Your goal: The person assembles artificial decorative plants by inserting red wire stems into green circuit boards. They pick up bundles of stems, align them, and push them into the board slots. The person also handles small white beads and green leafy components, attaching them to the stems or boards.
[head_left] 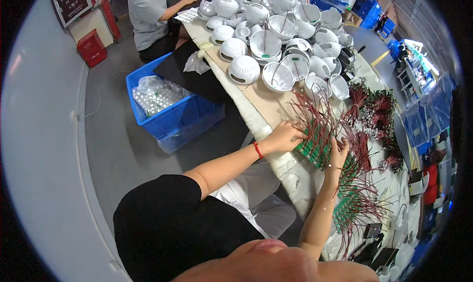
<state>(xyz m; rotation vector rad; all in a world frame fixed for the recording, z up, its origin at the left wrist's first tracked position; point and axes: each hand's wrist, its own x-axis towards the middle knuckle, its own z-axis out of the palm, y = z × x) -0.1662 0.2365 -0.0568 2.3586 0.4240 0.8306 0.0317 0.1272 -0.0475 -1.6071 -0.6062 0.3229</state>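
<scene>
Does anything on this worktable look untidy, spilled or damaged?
Nothing looks clearly spilled or damaged. The red wires by the left hand and right hand splay untidily, and the white shells lie mixed, some dome up, others open side up.

Boards (310, 153): green, flat, strung along table (300, 176) near edge, partly hidden under wires. Wires (315, 118): thin, dark red, rising from boards, splayed in many directions, overlapping.

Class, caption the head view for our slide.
Left hand and right hand among thin red wires on green circuit boards, near white domed plastic shells.
</scene>
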